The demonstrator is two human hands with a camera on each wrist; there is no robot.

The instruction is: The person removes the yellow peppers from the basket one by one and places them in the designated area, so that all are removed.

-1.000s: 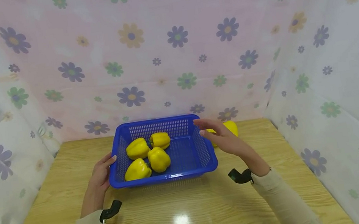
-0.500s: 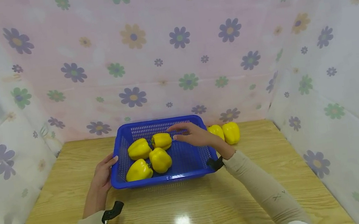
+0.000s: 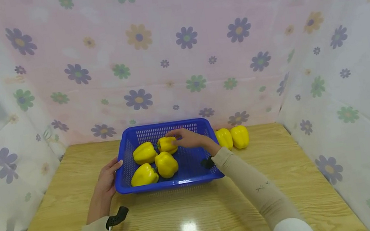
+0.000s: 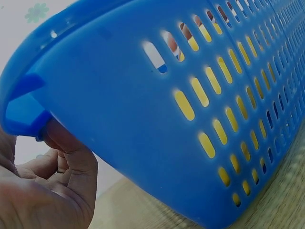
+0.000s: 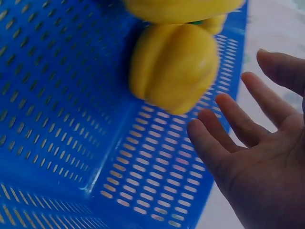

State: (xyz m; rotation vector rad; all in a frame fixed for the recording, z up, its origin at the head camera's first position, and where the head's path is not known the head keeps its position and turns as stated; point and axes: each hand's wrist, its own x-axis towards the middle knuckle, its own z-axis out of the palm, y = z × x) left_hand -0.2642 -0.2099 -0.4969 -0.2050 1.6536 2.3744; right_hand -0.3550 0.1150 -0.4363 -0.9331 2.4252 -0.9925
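Note:
A blue slotted plastic basket [image 3: 170, 184] stands on the table, tilted slightly toward me. My left hand [image 3: 104, 181] grips its left rim; in the left wrist view the curled fingers [image 4: 78, 162] hook under the rim's edge. Several yellow bell peppers lie in the basket's left half, among them a front one [image 3: 166, 165] and a back one [image 3: 168, 144]. Over the back pepper is my right hand [image 3: 189, 137], coming in across the right rim. The right wrist view shows its fingers [image 5: 240, 121] spread and loosely bent beside a pepper [image 5: 174, 67], with a small gap between.
Two more yellow bell peppers, one nearer [image 3: 224, 138] and one farther right [image 3: 240, 137], sit on the wooden table [image 3: 151, 227] right of the basket. Flowered cloth [image 3: 168, 70] hangs behind the table and on both sides.
My right hand has moved left from the basket's right rim to the back pepper inside it, uncovering the two peppers on the table. The left hand keeps its grip on the rim.

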